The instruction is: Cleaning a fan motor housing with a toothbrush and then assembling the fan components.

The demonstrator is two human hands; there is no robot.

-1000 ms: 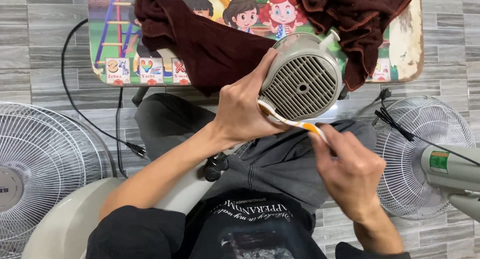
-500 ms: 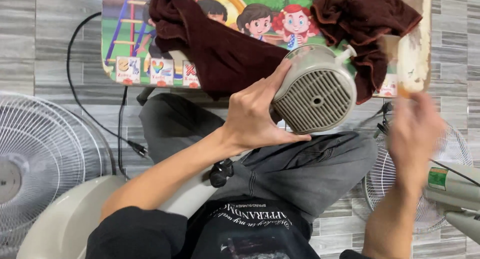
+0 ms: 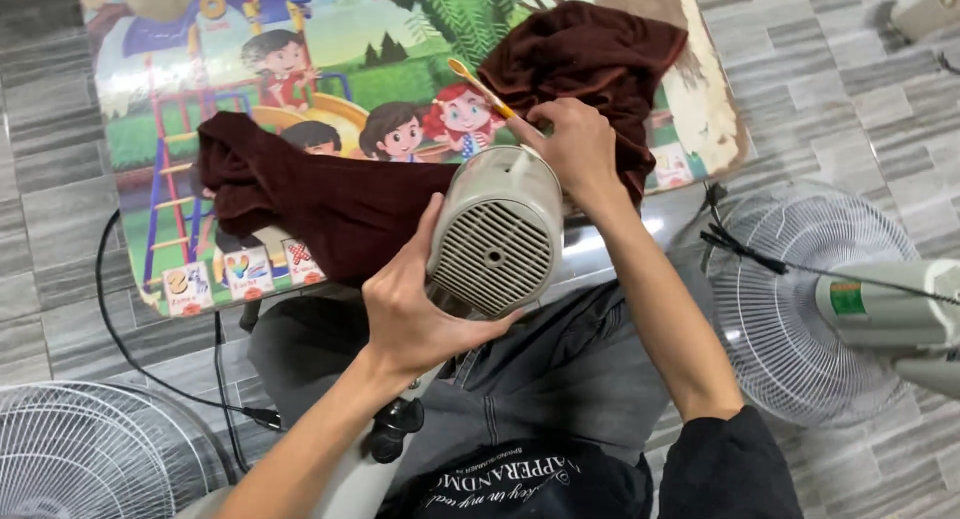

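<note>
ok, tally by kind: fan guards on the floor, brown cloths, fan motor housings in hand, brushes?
Fan guards: 2, left and right
Brown cloths: 2, and
Fan motor housing: 1, in left hand
Brush: 1, in right hand
Total: 6

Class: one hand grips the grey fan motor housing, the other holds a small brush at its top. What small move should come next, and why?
Probably sweep the brush down onto the motor housing: the right hand rests on its top with the bristles raised clear, while the left hand steadies it.

Bright, even daylight, soft shadows, glare on the tabletop edge [image 3: 600, 241] — frame sharp, corners slightly stretched
</note>
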